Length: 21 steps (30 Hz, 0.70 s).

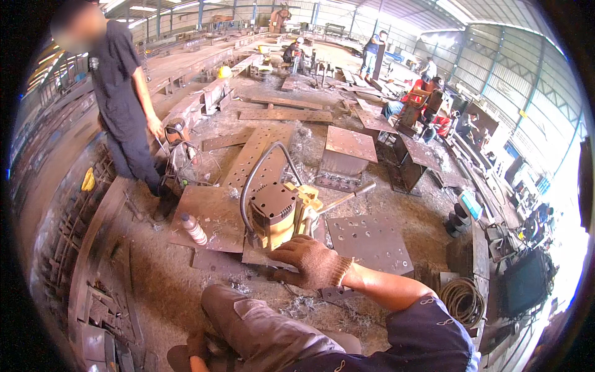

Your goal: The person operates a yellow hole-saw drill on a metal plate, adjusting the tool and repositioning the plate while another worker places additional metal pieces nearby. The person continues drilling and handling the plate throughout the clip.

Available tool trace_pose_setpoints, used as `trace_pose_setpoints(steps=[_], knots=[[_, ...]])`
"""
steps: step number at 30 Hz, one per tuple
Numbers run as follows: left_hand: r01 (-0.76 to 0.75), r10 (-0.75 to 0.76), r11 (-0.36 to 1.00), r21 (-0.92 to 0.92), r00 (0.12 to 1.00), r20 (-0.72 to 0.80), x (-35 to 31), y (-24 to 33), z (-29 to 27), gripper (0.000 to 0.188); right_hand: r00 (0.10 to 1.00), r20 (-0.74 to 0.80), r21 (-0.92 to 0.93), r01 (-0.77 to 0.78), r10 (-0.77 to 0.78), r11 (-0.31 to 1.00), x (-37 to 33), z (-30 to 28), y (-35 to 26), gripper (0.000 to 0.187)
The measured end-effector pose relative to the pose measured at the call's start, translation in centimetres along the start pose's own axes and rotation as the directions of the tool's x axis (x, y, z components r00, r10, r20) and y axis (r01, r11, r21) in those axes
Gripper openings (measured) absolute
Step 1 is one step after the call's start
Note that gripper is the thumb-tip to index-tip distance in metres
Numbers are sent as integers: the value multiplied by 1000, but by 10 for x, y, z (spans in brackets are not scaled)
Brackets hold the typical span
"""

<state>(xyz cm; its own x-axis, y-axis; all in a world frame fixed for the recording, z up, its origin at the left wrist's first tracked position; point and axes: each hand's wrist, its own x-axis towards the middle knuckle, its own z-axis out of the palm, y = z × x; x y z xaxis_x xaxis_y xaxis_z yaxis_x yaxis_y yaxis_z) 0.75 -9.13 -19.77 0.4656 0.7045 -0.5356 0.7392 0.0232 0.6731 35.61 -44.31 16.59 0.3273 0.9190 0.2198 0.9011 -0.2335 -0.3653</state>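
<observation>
My right hand (310,263), in a brown knit glove, reaches in from the right with its fingers stretched out to the left and apart. It is close against the near side of a yellow and dark brown portable machine (276,214); whether it touches the machine I cannot tell. A dark hose or cable (248,177) arches over the machine, and a long lever (347,197) sticks out to its right. The machine stands on steel plates. My left hand (197,344), in a dark glove, is low beside my leg, its fingers mostly hidden in shadow.
A bottle (193,229) stands on a plate to the left. Drilled steel plates (369,242) and a block-shaped steel piece (347,152) lie around, with metal shavings. A coiled hose (462,302) is at right. One person (121,93) stands at left; several others are farther off.
</observation>
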Motion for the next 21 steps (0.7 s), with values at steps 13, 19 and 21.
trace_pose_setpoints(steps=[13,19,21], knots=[[-87,62,986,140,984,169,25,-11,-10,50,985,-158,42,-65,71,997,-1,8,-13,59],[118,-101,985,-125,986,130,9,-7,5,48,973,-195,14,-123,123,992,-9,21,-6,64],[41,-31,997,-63,989,147,8,-3,3,47,969,-224,14,-100,101,995,-10,23,-4,76]])
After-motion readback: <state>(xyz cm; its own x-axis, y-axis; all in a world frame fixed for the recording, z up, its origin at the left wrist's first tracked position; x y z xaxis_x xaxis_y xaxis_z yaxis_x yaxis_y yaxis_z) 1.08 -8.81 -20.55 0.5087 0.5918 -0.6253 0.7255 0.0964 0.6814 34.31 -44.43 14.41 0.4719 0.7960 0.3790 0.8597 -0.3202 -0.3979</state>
